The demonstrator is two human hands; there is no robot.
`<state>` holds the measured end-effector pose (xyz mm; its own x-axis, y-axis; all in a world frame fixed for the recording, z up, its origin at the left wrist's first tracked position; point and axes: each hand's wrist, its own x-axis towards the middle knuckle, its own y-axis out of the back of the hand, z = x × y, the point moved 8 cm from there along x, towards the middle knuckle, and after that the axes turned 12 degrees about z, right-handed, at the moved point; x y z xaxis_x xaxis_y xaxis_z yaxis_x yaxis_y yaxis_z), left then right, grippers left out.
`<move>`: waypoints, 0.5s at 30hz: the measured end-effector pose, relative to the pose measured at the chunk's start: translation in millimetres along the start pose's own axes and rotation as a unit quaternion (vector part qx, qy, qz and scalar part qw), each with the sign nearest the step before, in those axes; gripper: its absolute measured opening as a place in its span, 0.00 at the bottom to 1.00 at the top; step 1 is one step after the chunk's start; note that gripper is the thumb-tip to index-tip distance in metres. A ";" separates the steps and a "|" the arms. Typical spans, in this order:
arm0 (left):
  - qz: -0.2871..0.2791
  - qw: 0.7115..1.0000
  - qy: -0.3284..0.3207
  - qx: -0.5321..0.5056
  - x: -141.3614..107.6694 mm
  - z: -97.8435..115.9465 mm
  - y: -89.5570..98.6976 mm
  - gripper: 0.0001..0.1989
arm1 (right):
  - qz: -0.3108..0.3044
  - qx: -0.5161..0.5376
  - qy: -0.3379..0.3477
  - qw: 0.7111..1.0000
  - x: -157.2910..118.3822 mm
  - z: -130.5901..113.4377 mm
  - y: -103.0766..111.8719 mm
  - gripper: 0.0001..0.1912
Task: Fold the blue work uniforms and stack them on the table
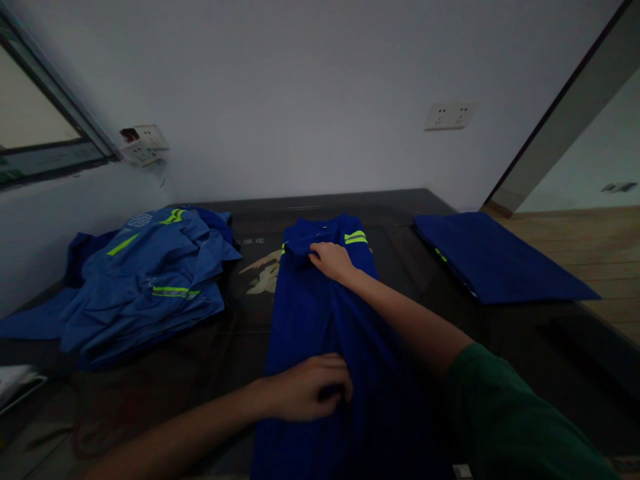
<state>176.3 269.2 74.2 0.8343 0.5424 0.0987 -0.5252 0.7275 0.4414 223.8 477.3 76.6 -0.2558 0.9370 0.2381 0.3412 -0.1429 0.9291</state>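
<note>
A dark blue garment (305, 320) with yellow-green reflective stripes lies lengthwise on the dark table (235, 387), its upper end toward the wall. Near that upper end my right hand (333, 260) pinches a bunched fold of the cloth, fingers curled. Lower down, my left hand (317, 387) is closed on the garment's middle part, thumb and fingers bent together at a ridge in the cloth. The garment's lower end runs into shadow beneath my arms.
A heap of lighter blue garments (145, 280) with reflective stripes sits at the left. At the right lies a flat, folded dark blue garment (495, 257). Behind the table stands a wall with sockets (450, 116). A white object (17, 383) is at the far left edge.
</note>
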 end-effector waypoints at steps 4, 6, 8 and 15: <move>0.195 0.916 0.261 -0.235 9.1 -56.3 34.3 0.16 | -0.067 0.141 -0.008 0.988 -0.9 8.3 -13.9 0.12; 0.232 0.873 0.305 -0.302 21.7 -70.2 45.2 0.25 | -0.105 0.234 0.017 0.966 -1.7 10.9 -14.3 0.12; 0.253 0.865 0.300 -0.314 39.0 -74.5 54.7 0.29 | -0.101 0.286 0.007 0.953 -1.6 24.9 -6.5 0.14; 0.293 0.919 0.195 -0.176 73.1 -58.2 57.8 0.17 | -0.023 0.200 -0.016 0.979 -31.3 85.3 25.4 0.12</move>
<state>197.1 375.3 55.1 0.3043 0.9437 -0.1298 -0.9440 0.3170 0.0914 317.6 471.5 68.7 -0.2529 0.9500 0.1833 0.6586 0.0302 0.7519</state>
